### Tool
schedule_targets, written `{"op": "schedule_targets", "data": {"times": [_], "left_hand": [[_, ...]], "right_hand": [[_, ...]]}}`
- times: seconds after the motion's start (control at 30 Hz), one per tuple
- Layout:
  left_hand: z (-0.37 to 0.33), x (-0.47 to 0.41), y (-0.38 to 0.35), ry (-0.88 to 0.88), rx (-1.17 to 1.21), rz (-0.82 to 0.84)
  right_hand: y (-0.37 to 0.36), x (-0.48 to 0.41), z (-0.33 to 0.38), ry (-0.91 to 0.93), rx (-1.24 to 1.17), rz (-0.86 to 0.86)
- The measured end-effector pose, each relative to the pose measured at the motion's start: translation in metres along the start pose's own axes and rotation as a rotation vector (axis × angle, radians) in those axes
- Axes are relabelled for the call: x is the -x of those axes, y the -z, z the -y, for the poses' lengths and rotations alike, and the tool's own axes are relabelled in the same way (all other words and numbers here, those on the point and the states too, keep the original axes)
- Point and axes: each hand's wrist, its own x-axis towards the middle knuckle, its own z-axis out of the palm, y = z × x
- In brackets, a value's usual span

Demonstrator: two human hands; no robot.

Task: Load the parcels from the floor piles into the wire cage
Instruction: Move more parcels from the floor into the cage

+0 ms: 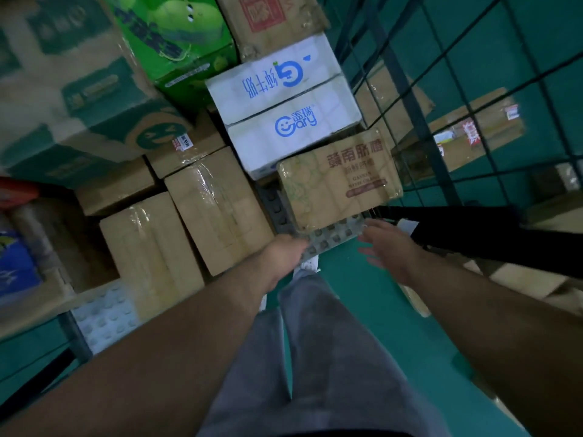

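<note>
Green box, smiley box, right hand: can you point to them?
Green box (176,36): head view, printed green face.
Smiley box (295,125): head view, on the blue logo.
Right hand (386,246): head view, back of the hand.

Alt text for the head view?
A left hand and an open right hand reach toward a tape-wrapped tan carton at the front of the studded cage floor; the left's grip is unclear. White boxes and brown cartons are stacked behind and left.
</note>
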Motion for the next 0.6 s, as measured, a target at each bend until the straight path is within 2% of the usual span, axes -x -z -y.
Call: {"op": "schedule_targets", "data": {"times": [0.13,0.23,0.33,0.43,0.6], "left_hand": [[0.033,0.05,0.015,-0.065,-0.12,0.005],[0.059,0.098,0.021,-0.028,-0.1,0.037],[0.083,0.141,0.019,-0.028,-0.11,0.036],[0.108,0.179,0.005,-0.032,-0.167,0.078],[0.122,0.21,-0.043,-0.074,-0.389,0.174]], "right_hand": [[-0.016,0.048,-0.017,-0.006,0.039,0.055],[-0.033,0.1,-0.042,0.026,-0.093,-0.008],[-0.054,0.153,-0.078,0.044,-0.249,0.039],[-0.069,0.207,-0.132,-0.006,-0.422,0.01],[-0.061,0.259,-0.225,-0.039,-0.675,-0.015]]}}
